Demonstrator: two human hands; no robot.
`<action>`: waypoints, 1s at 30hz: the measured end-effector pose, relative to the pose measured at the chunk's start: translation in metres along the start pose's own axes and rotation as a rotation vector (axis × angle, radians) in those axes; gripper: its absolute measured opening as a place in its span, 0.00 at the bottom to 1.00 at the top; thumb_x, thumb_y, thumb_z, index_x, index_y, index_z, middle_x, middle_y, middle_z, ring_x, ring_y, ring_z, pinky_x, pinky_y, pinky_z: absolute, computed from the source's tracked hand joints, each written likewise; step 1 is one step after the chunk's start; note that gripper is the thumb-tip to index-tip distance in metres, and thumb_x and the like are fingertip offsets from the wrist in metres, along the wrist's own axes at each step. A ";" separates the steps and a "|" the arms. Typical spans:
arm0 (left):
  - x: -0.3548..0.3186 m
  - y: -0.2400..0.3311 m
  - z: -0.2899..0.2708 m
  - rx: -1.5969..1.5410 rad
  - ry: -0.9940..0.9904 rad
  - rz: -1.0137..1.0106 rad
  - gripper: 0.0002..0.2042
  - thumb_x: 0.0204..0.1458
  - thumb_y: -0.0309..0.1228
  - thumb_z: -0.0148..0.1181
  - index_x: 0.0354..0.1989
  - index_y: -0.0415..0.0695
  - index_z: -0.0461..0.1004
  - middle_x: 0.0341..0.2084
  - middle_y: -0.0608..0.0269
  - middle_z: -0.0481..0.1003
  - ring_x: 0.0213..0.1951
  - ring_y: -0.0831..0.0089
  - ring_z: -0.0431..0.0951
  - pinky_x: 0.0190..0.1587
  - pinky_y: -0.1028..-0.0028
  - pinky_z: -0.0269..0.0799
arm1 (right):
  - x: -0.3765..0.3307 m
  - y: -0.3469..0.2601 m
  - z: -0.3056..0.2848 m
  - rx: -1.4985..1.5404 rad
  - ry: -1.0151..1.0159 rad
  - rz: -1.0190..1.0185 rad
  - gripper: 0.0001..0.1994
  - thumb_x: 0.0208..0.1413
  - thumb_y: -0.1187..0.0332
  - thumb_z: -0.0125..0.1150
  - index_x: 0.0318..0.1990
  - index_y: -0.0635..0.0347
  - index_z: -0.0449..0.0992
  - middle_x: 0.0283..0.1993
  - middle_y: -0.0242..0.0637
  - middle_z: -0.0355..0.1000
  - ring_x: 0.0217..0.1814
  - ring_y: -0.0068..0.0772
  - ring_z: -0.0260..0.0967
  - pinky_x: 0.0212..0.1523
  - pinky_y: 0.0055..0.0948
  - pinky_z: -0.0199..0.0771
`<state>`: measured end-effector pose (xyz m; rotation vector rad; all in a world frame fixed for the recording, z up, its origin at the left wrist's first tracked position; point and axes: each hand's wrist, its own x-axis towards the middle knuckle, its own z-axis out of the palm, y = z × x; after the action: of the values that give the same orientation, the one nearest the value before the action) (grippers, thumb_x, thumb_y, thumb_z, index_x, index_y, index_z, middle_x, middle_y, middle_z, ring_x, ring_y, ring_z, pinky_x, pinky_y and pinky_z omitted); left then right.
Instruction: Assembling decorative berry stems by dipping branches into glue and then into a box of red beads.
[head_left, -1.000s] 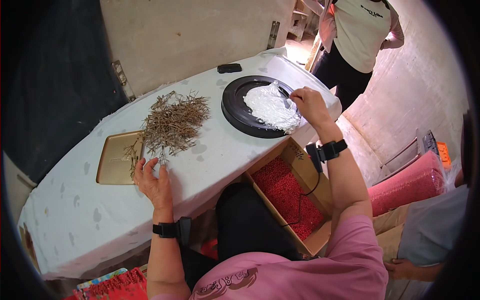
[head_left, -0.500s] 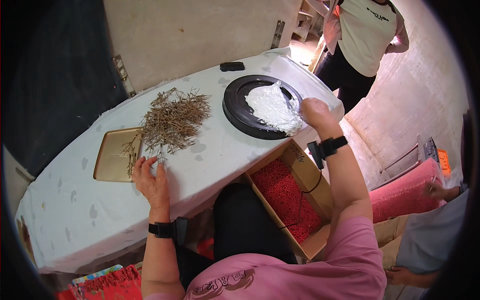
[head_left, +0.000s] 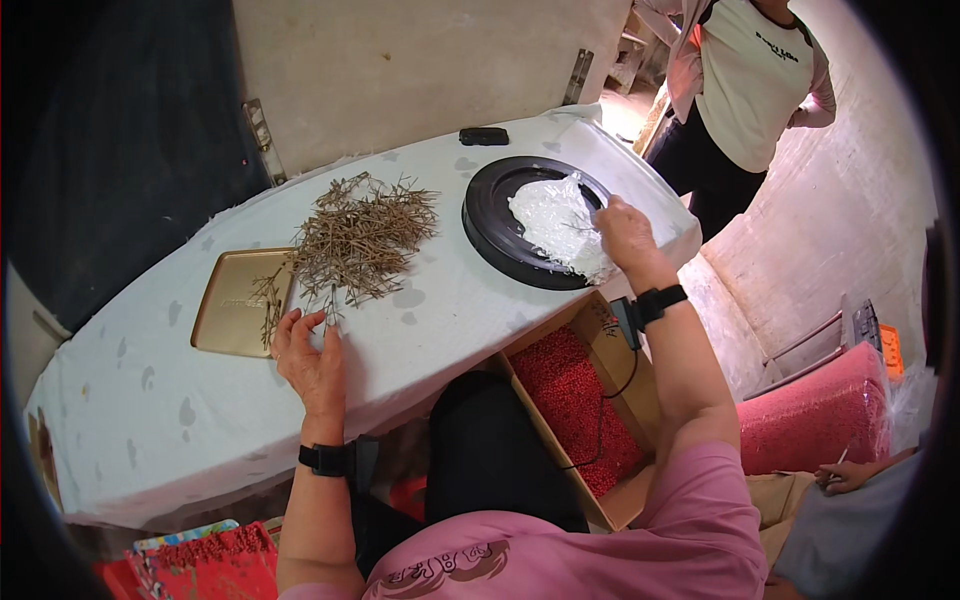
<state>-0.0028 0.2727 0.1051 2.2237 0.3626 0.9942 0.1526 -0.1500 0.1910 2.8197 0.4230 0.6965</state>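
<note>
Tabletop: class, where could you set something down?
Free: the cloth left of the gold tray, and between the twig pile and black disc. Crowded: tray's right edge, by the pile and left hand; disc's right rim, by the right hand.

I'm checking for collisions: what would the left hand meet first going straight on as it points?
The left hand would probably meet the pile of brown twigs first, at its lower edge; exact depth is unclear.
</note>
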 end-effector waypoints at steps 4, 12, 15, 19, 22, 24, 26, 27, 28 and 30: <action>-0.001 0.000 -0.001 0.000 -0.002 0.003 0.10 0.43 0.29 0.65 0.36 0.45 0.78 0.50 0.55 0.70 0.54 0.57 0.67 0.57 0.63 0.61 | -0.008 0.008 -0.028 0.054 -0.036 0.020 0.08 0.46 0.79 0.52 0.29 0.61 0.78 0.35 0.49 0.70 0.37 0.51 0.73 0.39 0.41 0.75; -0.001 -0.001 0.001 -0.057 0.004 -0.004 0.11 0.41 0.28 0.65 0.36 0.45 0.78 0.49 0.55 0.70 0.54 0.56 0.66 0.57 0.62 0.61 | 0.011 -0.016 -0.020 0.276 0.432 0.134 0.07 0.46 0.78 0.54 0.30 0.60 0.79 0.35 0.46 0.70 0.37 0.48 0.74 0.39 0.39 0.75; -0.001 -0.001 0.001 -0.052 0.004 0.006 0.11 0.41 0.27 0.66 0.36 0.45 0.78 0.49 0.55 0.70 0.54 0.56 0.66 0.57 0.62 0.61 | 0.004 -0.008 -0.003 0.242 0.191 0.041 0.06 0.47 0.76 0.59 0.31 0.56 0.81 0.35 0.42 0.72 0.38 0.45 0.73 0.38 0.36 0.74; 0.000 -0.003 0.002 -0.056 0.002 0.024 0.11 0.42 0.27 0.66 0.36 0.45 0.77 0.49 0.55 0.70 0.54 0.56 0.66 0.57 0.62 0.61 | -0.011 0.006 -0.008 0.161 -0.028 -0.005 0.06 0.46 0.75 0.60 0.30 0.55 0.81 0.36 0.40 0.72 0.38 0.43 0.74 0.40 0.35 0.73; 0.000 -0.003 -0.001 -0.050 -0.001 0.036 0.11 0.42 0.27 0.66 0.36 0.45 0.77 0.49 0.56 0.70 0.54 0.57 0.66 0.57 0.63 0.61 | -0.019 0.011 -0.023 0.180 -0.129 0.030 0.06 0.45 0.75 0.60 0.30 0.55 0.82 0.36 0.40 0.72 0.38 0.42 0.74 0.40 0.35 0.73; 0.000 -0.002 0.000 -0.028 -0.001 0.047 0.11 0.42 0.27 0.66 0.36 0.45 0.77 0.49 0.56 0.70 0.54 0.59 0.67 0.58 0.63 0.61 | -0.023 0.014 -0.040 0.187 -0.178 0.046 0.06 0.45 0.75 0.61 0.30 0.54 0.82 0.36 0.40 0.72 0.38 0.42 0.74 0.40 0.34 0.73; -0.001 -0.002 -0.002 -0.031 0.000 0.042 0.11 0.42 0.27 0.66 0.36 0.45 0.77 0.49 0.56 0.70 0.54 0.59 0.67 0.58 0.63 0.61 | -0.029 0.013 -0.063 0.243 -0.155 -0.013 0.06 0.45 0.75 0.60 0.31 0.55 0.82 0.35 0.41 0.72 0.38 0.42 0.74 0.40 0.34 0.73; -0.001 -0.002 -0.002 -0.034 -0.001 0.038 0.11 0.42 0.27 0.66 0.36 0.45 0.77 0.49 0.56 0.70 0.54 0.59 0.67 0.58 0.63 0.60 | -0.030 0.013 -0.070 0.270 -0.143 -0.042 0.06 0.45 0.75 0.60 0.31 0.56 0.82 0.35 0.41 0.73 0.38 0.42 0.74 0.40 0.34 0.73; -0.001 -0.002 -0.002 -0.036 -0.001 0.033 0.10 0.43 0.26 0.66 0.36 0.45 0.77 0.49 0.56 0.70 0.54 0.59 0.67 0.58 0.63 0.60 | -0.029 0.012 -0.072 0.272 -0.142 -0.043 0.06 0.45 0.75 0.60 0.31 0.56 0.82 0.35 0.41 0.73 0.38 0.42 0.74 0.40 0.34 0.73; -0.001 -0.004 -0.002 -0.040 0.003 0.030 0.10 0.43 0.26 0.65 0.36 0.45 0.77 0.49 0.55 0.70 0.54 0.59 0.67 0.58 0.63 0.60 | -0.024 0.004 -0.074 0.462 0.027 0.091 0.06 0.45 0.75 0.60 0.30 0.56 0.82 0.33 0.41 0.73 0.37 0.42 0.73 0.40 0.33 0.73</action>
<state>-0.0053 0.2759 0.1030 2.1976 0.3085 1.0120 0.0979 -0.1521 0.2467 3.2829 0.5202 0.7352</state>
